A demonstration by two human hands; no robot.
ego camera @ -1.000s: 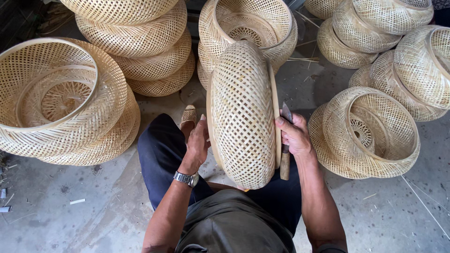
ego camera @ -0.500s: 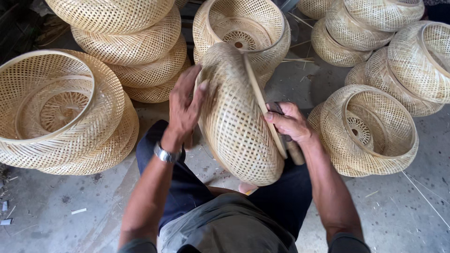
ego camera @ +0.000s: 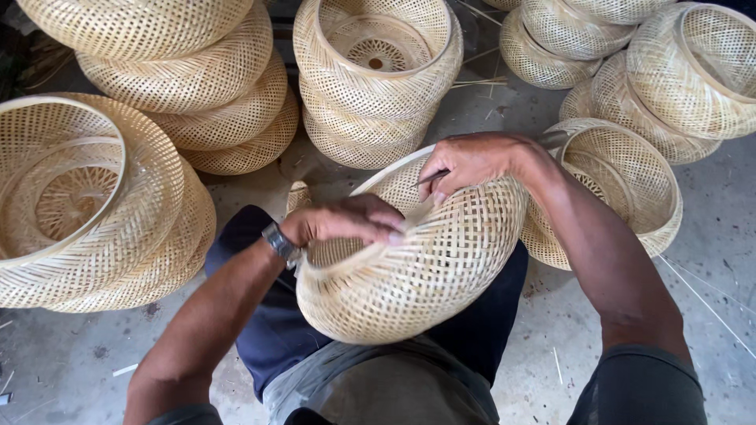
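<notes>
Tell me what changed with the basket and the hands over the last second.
The pale woven bamboo basket was tipped from standing on edge to lying on its side across the lap. The left hand moved from its flank up onto the rim; the right hand shifted from the side to the upper rim, its grip pinching a thin strip. The basket stacks around stayed put.

Both hands, left hand (ego camera: 346, 222) and right hand (ego camera: 466, 161), on a woven bamboo basket (ego camera: 417, 267) among stacked baskets (ego camera: 197, 94).
</notes>
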